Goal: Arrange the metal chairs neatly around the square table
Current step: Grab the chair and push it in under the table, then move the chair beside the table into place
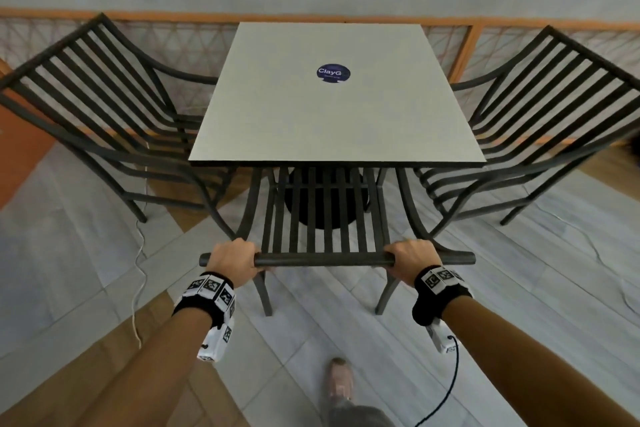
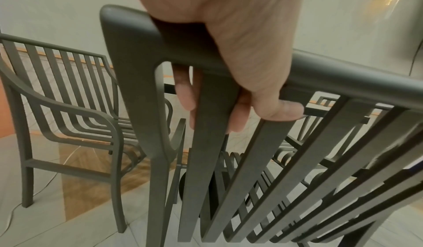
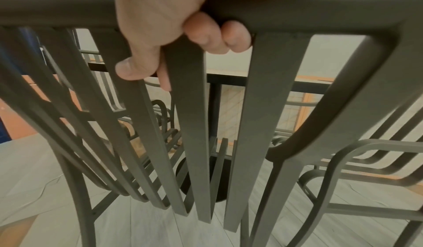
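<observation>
A square grey table [image 1: 332, 121] stands ahead with a round blue sticker [image 1: 333, 73] on its top. A dark metal slatted chair [image 1: 325, 258] is in front of me, its seat partly under the table's near edge. My left hand [image 1: 232, 262] grips the left end of its top rail [image 2: 142, 34], fingers curled over and thumb beneath. My right hand [image 1: 412, 263] grips the right end of the same rail [image 3: 320, 6]. A second metal chair [image 1: 104, 107] sits at the table's left side [image 2: 68, 110] and a third [image 1: 547, 121] at its right [image 3: 366, 157].
The table's black round base [image 1: 322, 198] shows behind the near chair's slats. A white cable [image 1: 138, 281] trails on the tiled floor at left. A lattice fence with an orange rail [image 1: 464, 45] runs behind the table. My foot [image 1: 339, 381] is below the chair.
</observation>
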The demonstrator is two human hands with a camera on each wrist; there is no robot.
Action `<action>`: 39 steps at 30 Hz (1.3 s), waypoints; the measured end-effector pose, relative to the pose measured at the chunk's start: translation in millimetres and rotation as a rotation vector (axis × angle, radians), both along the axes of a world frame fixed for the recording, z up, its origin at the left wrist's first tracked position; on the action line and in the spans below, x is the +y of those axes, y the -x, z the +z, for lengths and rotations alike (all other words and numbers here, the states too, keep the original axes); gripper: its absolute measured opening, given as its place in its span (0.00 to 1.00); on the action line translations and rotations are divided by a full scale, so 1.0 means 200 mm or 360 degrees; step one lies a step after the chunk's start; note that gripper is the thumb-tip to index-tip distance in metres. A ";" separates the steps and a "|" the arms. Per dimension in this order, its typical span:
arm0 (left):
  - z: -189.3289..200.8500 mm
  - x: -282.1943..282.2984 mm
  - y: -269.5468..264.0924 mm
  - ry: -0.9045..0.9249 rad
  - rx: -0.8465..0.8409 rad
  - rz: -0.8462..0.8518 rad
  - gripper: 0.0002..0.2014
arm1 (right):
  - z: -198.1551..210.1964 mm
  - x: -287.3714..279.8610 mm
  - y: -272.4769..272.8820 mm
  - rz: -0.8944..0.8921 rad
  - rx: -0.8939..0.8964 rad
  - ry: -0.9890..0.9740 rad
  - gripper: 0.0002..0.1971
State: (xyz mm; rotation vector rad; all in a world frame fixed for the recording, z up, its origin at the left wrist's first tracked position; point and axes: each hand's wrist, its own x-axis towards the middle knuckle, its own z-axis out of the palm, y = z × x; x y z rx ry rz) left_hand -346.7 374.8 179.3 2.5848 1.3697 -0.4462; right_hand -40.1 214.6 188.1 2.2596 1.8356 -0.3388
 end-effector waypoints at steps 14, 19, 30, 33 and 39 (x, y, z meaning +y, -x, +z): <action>0.06 0.12 -0.07 0.0179 -0.0010 -0.0066 0.21 | 0.05 0.10 -0.04 -0.0034 0.0193 0.0030 0.11; 0.08 0.18 0.02 0.0390 -0.0175 -0.0190 0.17 | 0.20 0.26 0.10 0.0230 0.0142 0.0416 0.29; 0.09 1.19 0.90 0.0588 -0.0165 -0.0203 0.36 | 0.50 1.62 1.09 0.1006 0.0619 0.0324 0.25; -0.02 1.54 1.07 0.0387 -0.0075 -0.0118 0.27 | 0.41 1.97 1.39 0.0975 0.0739 0.0308 0.20; -0.25 2.34 1.41 0.0197 0.0084 0.0067 0.21 | 0.00 2.81 2.01 0.0631 0.0868 0.0370 0.18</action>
